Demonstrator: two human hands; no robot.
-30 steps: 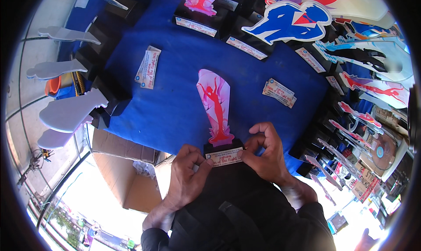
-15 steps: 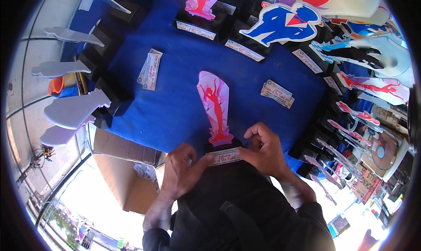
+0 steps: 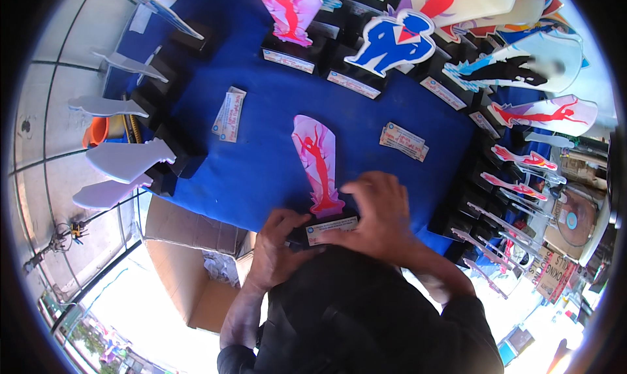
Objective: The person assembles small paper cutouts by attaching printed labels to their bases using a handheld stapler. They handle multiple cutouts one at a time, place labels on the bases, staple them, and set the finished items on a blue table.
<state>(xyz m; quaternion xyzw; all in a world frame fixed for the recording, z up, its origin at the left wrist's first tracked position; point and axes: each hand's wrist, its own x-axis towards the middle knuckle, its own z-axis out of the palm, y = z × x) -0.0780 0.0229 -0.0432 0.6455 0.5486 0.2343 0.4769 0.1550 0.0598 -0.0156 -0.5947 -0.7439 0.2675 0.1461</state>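
Right hand (image 3: 379, 217): blurred, thumb over the printed label (image 3: 320, 231), fingers arched above the base's right end; whether it grips, cannot tell. Left hand (image 3: 277, 247): bent narrowly about the base's left end, holding it. Trophy (image 3: 315, 162): one, pink-and-purple plaque bearing a red dancing figure, fixed in a black base (image 3: 296, 236); located between both hands, at the near edge of the blue cloth (image 3: 274, 165). Cardboard box (image 3: 171, 263): one, flaps open, beside the cloth's near left edge; contains crumpled translucent material (image 3: 221, 269), kind unclear. Loose labels: two overlapping piles, left (image 3: 229, 115) and right (image 3: 403, 142). Blue-suited figure trophy (image 3: 394, 46): one, on the far side.
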